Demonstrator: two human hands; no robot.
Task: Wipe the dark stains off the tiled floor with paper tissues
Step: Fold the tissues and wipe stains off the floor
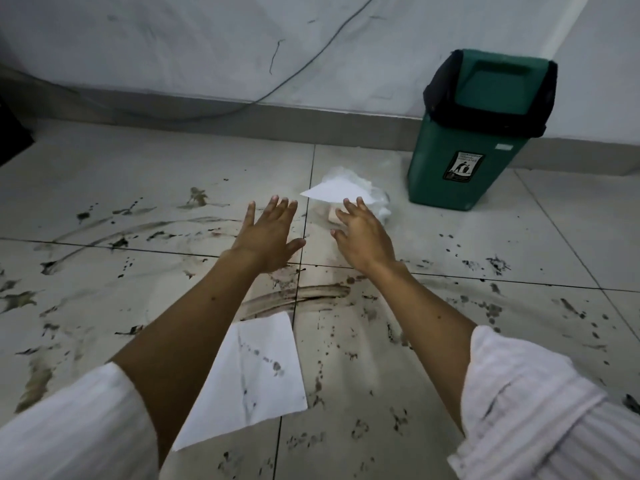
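Pale floor [450,393] tiles run to a grey skirting board [242,124] at the foot of a scuffed white wall [173,39], where a thin cable [298,69] droops down to the floor's far edge. Dark stains [298,296] cover most of the tiles: a broad curved smear near the middle, long streaks toward the left edge, and splatter dots scattered to the right and along the near edge. A green bin [467,147] with a swing lid and black liner stands at the far right, against the wall.

A flat tissue [249,379], dotted with dark marks, lies on the floor near the front, between my forearms. A crumpled pile of tissues [377,199] sits on the floor just left of the bin, and one clean sheet [332,192] juts out of it toward the left.

Both my arms reach forward over the stains, white sleeves [540,420] pushed back from the forearms. My left hand [268,233] is palm down above the tile joint, fingers straight and spread, thumb out to the right, holding nothing. My right hand [363,233] is also palm down, fingers loosely spread and slightly bent, their tips at the near edge of the pile, just under the clean sheet. Whether they touch the tissue I cannot tell.
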